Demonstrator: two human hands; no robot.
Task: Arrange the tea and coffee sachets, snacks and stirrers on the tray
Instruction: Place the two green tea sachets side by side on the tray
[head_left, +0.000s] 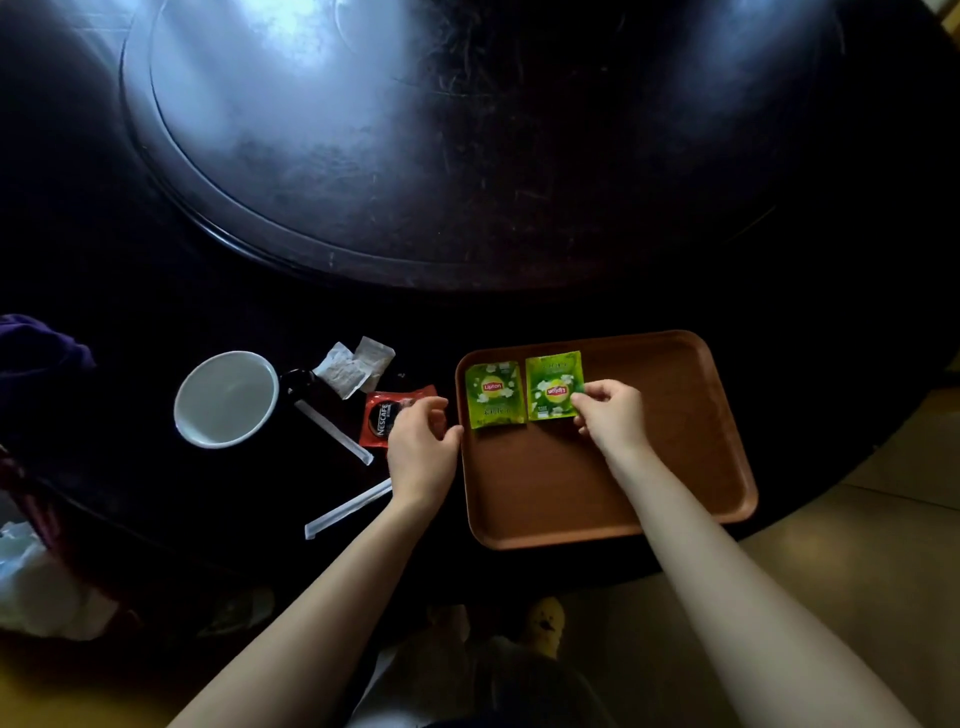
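Observation:
A brown tray (675, 467) lies on the dark table at the right. Two green Lipton tea sachets lie side by side at its far left end: the left sachet (493, 394) lies free, and my right hand (610, 415) pinches the right sachet (551, 382) at its right edge. My left hand (421, 447) hovers just left of the tray, fingers curled over a red Nescafe coffee sachet (382, 418) on the table; whether it grips the sachet is unclear. Two white wrapped stirrers (332, 431) (345, 512) lie on the table left of the tray.
A white cup (226, 399) stands at the left. White paper sachets (353, 366) lie behind the coffee sachet. A large round turntable (415, 156) fills the table's middle. The table's front edge curves close below the tray. Purple cloth (36, 348) and white bags sit far left.

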